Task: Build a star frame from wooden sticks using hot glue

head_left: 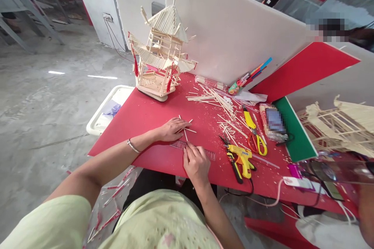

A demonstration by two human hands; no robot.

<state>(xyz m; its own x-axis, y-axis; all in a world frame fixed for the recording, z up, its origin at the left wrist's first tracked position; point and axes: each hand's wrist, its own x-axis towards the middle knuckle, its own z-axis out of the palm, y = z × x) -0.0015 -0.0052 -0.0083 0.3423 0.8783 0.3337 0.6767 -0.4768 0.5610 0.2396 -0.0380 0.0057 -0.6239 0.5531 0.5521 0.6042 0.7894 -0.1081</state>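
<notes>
My left hand [173,128] lies palm down on the red table, its fingers stretched out over a small crossed arrangement of thin wooden sticks [191,130]. Some of the sticks are hidden under it. Close by, my right hand [197,161] is closed, with thumb and forefinger pinching the near end of one wooden stick [186,135] that runs up toward the left hand. A clear ruler [210,155] lies flat, partly beneath the right hand.
A pagoda model [163,54] built of sticks stands at the back left. Loose sticks [219,99] are scattered centrally. To the right lie a yellow glue gun [241,157], pliers [235,167], scissors [257,144], a yellow cutter [249,117] and a phone [275,120]. A white bin [101,105] stands left.
</notes>
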